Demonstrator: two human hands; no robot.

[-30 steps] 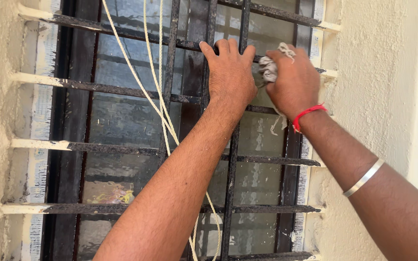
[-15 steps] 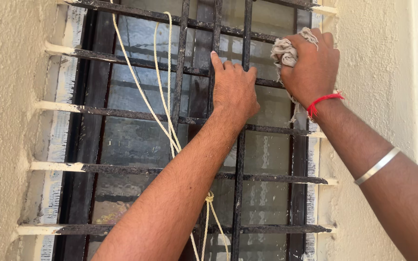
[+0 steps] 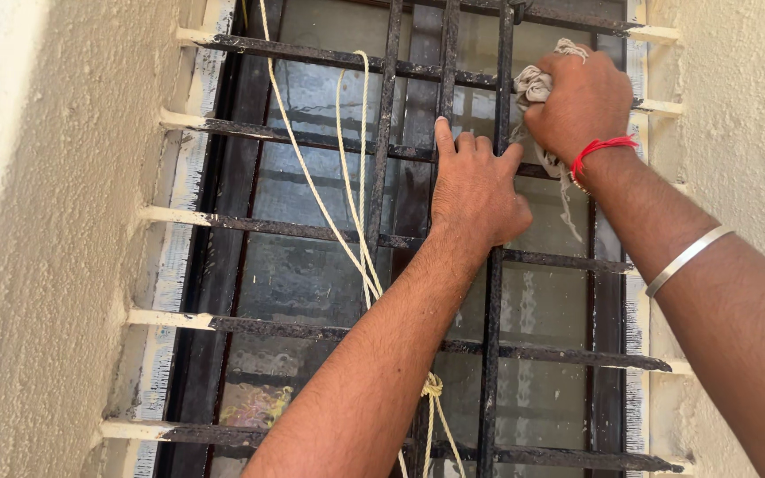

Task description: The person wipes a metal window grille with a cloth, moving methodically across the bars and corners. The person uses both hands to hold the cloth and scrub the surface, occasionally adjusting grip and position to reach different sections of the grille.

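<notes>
My left hand (image 3: 475,186) grips a horizontal bar of a black metal window grille (image 3: 312,230), fingers curled over the bar near a vertical rod. My right hand (image 3: 582,102), with a red thread at the wrist and a silver bangle (image 3: 688,258) on the forearm, is closed on a crumpled whitish rag (image 3: 535,87) pressed against the grille near its upper right. The rag's loose threads hang down beside my wrist. Dusty glass (image 3: 294,274) lies behind the bars.
A cream cord (image 3: 351,212) hangs in loops across the grille and is knotted low down (image 3: 433,386). Rough pale plastered wall (image 3: 37,265) flanks the window on both sides. The bar ends near the wall are painted white.
The view has shifted so the grille and both hands sit lower in the picture. My right hand with the rag stays at the upper right bars; my left hand keeps its hold.
</notes>
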